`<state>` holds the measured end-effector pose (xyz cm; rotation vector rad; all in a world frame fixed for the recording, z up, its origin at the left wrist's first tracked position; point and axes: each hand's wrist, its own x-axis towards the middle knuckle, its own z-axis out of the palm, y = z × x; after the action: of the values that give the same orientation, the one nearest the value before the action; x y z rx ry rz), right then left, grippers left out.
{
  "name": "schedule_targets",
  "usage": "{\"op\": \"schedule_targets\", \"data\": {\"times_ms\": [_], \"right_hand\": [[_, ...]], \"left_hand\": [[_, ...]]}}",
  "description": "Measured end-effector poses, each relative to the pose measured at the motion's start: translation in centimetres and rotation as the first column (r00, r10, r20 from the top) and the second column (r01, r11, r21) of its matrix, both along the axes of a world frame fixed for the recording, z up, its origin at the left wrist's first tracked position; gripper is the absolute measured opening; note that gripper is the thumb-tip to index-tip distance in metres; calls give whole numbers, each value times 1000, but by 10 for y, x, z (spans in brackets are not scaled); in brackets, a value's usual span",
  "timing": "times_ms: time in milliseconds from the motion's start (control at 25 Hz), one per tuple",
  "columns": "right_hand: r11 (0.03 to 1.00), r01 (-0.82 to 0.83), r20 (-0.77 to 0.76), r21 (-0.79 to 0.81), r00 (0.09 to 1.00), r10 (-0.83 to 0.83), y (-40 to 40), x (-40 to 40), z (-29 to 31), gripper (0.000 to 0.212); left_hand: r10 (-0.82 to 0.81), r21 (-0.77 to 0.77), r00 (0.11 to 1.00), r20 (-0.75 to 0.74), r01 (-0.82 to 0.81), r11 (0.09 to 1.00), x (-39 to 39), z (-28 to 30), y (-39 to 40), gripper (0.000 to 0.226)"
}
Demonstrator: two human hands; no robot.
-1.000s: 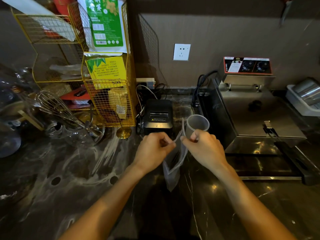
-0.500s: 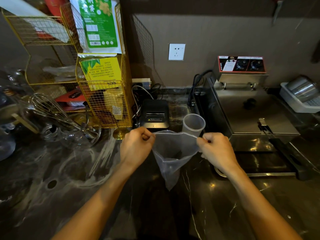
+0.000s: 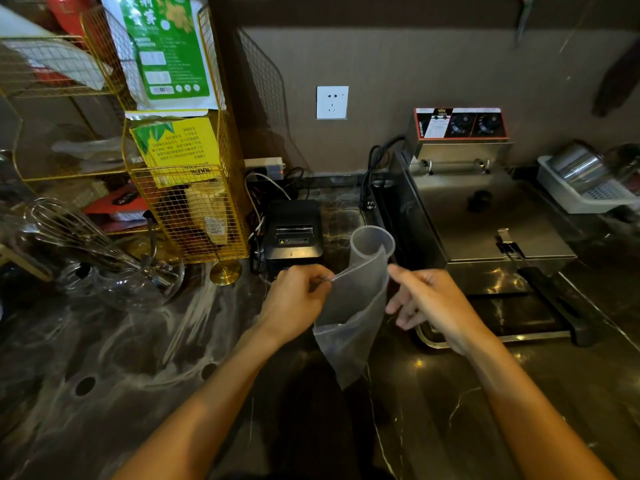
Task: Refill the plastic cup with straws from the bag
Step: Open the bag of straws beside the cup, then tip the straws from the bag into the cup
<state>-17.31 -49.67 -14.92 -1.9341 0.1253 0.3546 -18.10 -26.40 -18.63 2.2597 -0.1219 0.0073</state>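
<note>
A clear plastic bag (image 3: pixel 349 327) hangs over the dark marble counter, pinched at its top left corner by my left hand (image 3: pixel 298 299). I see no straws inside it. My right hand (image 3: pixel 427 299) is just right of the bag, fingers spread and apart from it, holding nothing. A translucent plastic cup (image 3: pixel 372 244) stands upright on the counter right behind the bag, and the bag's top edge overlaps its lower part. The cup looks empty.
A black receipt printer (image 3: pixel 294 237) sits behind my left hand. A steel deep fryer (image 3: pixel 485 216) with a black handle (image 3: pixel 554 299) fills the right side. A yellow wire rack (image 3: pixel 194 202) and a whisk in a glass bowl (image 3: pixel 121 271) stand at left.
My hands first pulled the bag's mouth wide open. Now my right hand has let go of the bag, which hangs flat from my left hand alone.
</note>
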Motion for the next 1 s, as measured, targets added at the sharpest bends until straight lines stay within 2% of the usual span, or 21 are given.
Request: {"op": "schedule_targets", "data": {"times_ms": [120,240,280,360,440,480,560,640,840,920,1000], "right_hand": [[990,139,19,-17,990,-139,-6,23,-16,39],[977,54,68,-208,997,-41,-1,56,-49,17],[944,-19,89,-329,995,51,1,66,-59,27],[819,-160,82,-551,966,244,8,86,-77,57],[742,-221,35,-633,949,313,15,103,-91,65],[719,-222,28,-658,948,318,19,111,-99,59],[661,-179,53,-728,948,315,22,118,-108,34],[650,-134,105,-748,943,316,26,116,-110,14],[737,-201,108,-646,931,349,29,81,-111,15],[687,-256,57,-680,916,398,28,65,-110,15],[620,-297,17,-726,894,448,28,50,-109,25]], "left_hand": [[-71,-2,997,12,71,997,-3,5,5,19],[-97,-22,995,1,97,995,-5,12,12,21],[-112,-35,994,-16,112,993,-6,15,14,22],[-156,-82,986,-62,151,985,-10,20,17,23],[-215,-115,973,-89,204,972,-14,24,22,23],[-239,-115,966,-95,228,967,-17,25,25,22],[-265,-110,958,-113,253,961,-21,27,33,20],[-265,-117,955,-131,251,961,-22,28,40,19],[-302,-157,943,-139,280,947,-26,33,38,19],[-322,-172,938,-131,298,939,-29,36,31,18],[-338,-186,935,-106,315,931,-31,38,26,18]]}}
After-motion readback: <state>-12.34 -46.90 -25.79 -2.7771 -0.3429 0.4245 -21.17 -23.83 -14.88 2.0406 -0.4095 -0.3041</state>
